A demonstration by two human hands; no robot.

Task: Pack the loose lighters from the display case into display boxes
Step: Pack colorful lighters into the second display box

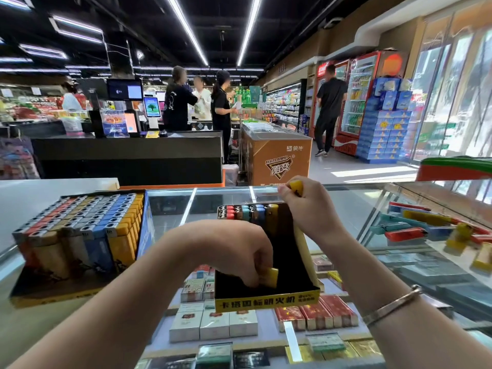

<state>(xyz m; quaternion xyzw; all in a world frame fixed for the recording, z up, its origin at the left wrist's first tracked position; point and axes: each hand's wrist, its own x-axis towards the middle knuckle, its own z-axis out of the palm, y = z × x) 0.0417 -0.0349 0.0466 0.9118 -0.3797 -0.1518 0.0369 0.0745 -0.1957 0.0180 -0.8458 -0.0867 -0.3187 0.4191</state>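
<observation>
A yellow-fronted display box [269, 301] with a dark inside stands on the glass counter before me. One row of lighters [247, 211] fills its far end. My left hand [234, 254] reaches into the box and grips a yellow lighter [272, 276] near the front wall. Above the box's far right corner, my right hand [308, 206] grips another yellow lighter [296, 187]. Loose lighters [426, 227] in red, blue, teal and yellow lie inside the display case at the right.
A full display box [80, 235] of lighters stands on the counter at left. Cigarette packs [213, 323] fill the case under the glass [170, 209]. Beyond are a black checkout counter [127, 153], an orange freezer [277, 158] and several people.
</observation>
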